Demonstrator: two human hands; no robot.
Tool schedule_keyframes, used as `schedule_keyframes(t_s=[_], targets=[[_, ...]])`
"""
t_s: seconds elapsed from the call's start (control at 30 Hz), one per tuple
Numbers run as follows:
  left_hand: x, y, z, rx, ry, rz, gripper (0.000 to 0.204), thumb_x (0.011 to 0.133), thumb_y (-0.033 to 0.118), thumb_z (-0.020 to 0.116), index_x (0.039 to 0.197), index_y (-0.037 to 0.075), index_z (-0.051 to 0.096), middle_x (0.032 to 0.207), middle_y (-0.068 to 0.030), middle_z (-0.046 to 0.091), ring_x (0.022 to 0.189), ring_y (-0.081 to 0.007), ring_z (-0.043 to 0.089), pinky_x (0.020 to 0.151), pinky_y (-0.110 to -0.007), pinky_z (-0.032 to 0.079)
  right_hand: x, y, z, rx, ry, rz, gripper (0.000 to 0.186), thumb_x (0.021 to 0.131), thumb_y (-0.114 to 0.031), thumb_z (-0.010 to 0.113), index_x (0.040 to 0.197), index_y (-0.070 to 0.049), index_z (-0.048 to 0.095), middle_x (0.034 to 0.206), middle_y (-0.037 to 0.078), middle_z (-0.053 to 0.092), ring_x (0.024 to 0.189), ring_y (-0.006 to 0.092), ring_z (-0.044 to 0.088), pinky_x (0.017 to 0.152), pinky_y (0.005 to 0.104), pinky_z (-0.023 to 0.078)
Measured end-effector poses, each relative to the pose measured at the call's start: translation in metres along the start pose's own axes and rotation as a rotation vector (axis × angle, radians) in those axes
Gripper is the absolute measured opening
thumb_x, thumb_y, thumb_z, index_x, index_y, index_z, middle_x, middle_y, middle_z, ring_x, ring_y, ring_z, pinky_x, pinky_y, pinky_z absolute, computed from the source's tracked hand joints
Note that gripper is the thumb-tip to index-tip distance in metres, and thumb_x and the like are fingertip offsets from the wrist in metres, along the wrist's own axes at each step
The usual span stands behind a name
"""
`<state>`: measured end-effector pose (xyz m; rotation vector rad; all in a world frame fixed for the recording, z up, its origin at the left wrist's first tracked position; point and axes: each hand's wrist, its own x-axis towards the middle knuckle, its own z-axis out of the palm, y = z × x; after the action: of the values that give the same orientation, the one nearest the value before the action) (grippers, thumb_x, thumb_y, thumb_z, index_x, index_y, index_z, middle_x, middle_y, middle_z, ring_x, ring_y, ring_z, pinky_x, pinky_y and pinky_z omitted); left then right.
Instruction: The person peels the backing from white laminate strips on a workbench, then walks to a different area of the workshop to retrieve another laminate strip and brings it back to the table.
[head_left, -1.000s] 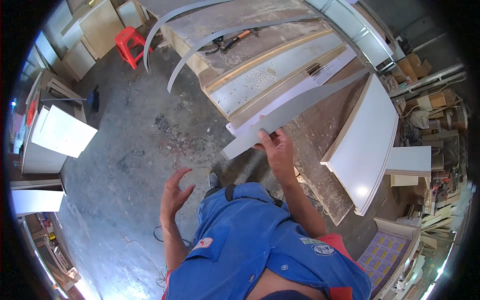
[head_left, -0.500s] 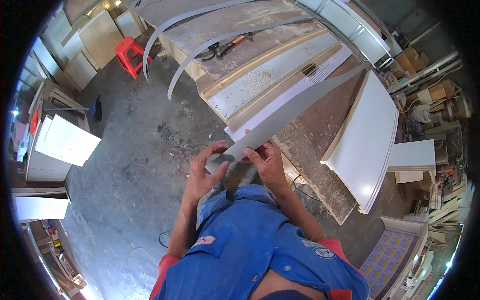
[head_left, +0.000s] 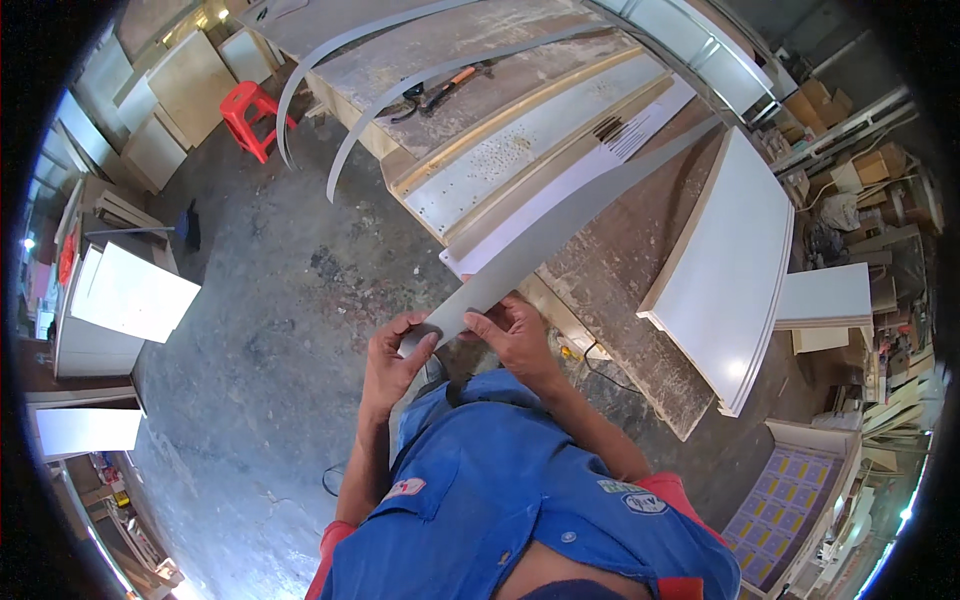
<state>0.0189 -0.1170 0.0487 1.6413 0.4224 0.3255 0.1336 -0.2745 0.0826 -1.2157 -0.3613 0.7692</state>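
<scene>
A long flat grey strip (head_left: pixel 545 235) runs diagonally from my hands up across the worktable (head_left: pixel 665 385) toward its far right. My left hand (head_left: pixel 395 360) grips the strip's near end, thumb on top. Just to the right, my right hand (head_left: pixel 505 335) holds the same strip with its thumb on the upper face and fingers mostly hidden behind it. Beside the strip lie a pale board (head_left: pixel 490 235), a white panel with many small dark specks (head_left: pixel 515 145) and, to the right, a curved white panel (head_left: pixel 720 270).
Two more grey strips (head_left: pixel 355 125) overhang the table's left end, near an orange-handled tool (head_left: pixel 448 88). A red stool (head_left: pixel 245 115) stands on the concrete floor. Boards (head_left: pixel 180 85) lean at upper left; white sheets (head_left: pixel 130 290) rest at left. Shelves of offcuts (head_left: pixel 870 200) line the right.
My left hand has come up from hanging open and now grips the strip's end. My right hand and that end have moved down and left, closer to my body.
</scene>
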Motion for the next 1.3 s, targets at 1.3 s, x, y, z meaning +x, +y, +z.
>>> schedule_keyframes(t_s=[1.3], targets=[[-0.153,-0.066,-0.306,-0.163,0.915,0.336,0.036,0.097,0.023,0.045,0.066,0.011,0.030,0.057,0.0023,0.020,0.054,-0.0105,0.024,0.055,-0.028,0.028,0.123,-0.229,-0.256,0.302,0.409,-0.740,0.025,0.092,-0.022,0.056,0.104,-0.002,0.060,0.086,0.006,0.062,0.079,0.0191,0.060,0.071,0.0341,0.051]])
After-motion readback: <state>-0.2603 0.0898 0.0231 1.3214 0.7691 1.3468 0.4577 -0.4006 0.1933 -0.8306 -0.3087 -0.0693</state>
